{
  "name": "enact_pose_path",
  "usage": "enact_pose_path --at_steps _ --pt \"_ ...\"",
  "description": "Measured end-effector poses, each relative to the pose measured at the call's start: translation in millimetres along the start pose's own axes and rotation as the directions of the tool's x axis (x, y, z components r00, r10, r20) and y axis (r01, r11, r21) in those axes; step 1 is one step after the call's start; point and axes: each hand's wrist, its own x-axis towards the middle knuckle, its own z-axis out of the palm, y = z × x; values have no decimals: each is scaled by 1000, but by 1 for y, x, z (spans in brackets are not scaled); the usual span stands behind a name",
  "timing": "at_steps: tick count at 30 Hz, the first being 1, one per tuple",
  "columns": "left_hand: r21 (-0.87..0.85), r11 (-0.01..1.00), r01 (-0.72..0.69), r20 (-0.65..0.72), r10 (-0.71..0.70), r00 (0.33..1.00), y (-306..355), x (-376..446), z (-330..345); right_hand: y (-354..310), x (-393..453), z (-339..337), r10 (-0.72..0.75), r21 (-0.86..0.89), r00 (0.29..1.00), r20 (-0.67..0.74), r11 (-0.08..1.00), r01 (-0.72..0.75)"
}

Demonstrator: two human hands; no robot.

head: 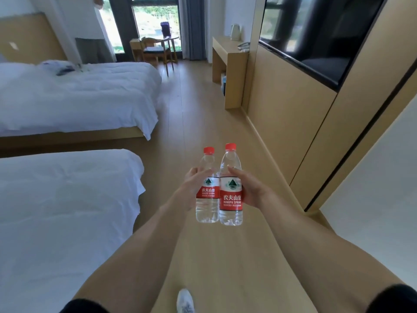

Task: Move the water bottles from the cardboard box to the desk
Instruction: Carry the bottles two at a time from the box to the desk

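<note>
I am looking down a narrow aisle of pale wooden floor [203,114] in a room with two beds. The near bed [63,211] and the far bed [74,98] lie on my left, both under white covers. A wood-panelled wall [293,123] runs along my right, with a dark television screen [316,37] set into it. Further on, against that wall, stands the table [228,53], its top carrying a pale kettle [235,31]. By the window [155,21] at the far end sits a wooden chair [155,50]. Another person's torso shows at the top left.

My left hand [194,179] grips the left water bottle [207,190] around its upper body. My right hand [248,188] grips the right water bottle [230,188] at the label, thumb across the front. Both bottles are upright, held in the air above the floor, side by side and touching, well short of the table. Each has a red cap and a red-and-white label with a green mountain mark, Chinese characters and the words "NONGFU SPRING". The smaller print below is too fine to read. A pale shoe [185,300] shows at the bottom edge.
</note>
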Motion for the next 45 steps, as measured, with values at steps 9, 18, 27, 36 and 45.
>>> enact_pose_path --at_steps 9,18,27,36,45 --pt "-3 999 38 38 -37 999 60 159 -16 -71 149 -22 -19 -34 999 -37 999 18" --pt "-16 999 45 111 -43 993 153 322 -35 -166 297 -29 -37 -22 994 -102 999 35" --pt "-12 999 46 86 -45 995 204 442 -53 -226 427 -47 -44 -42 995 -93 998 40" --pt "-36 999 13 -20 -14 1000 271 578 -57 -309 584 -79 -1 -53 999 34 999 3" --pt "-47 999 17 -78 -21 997 351 712 -39 -411 718 -118 51 -96 993 107 995 -41"
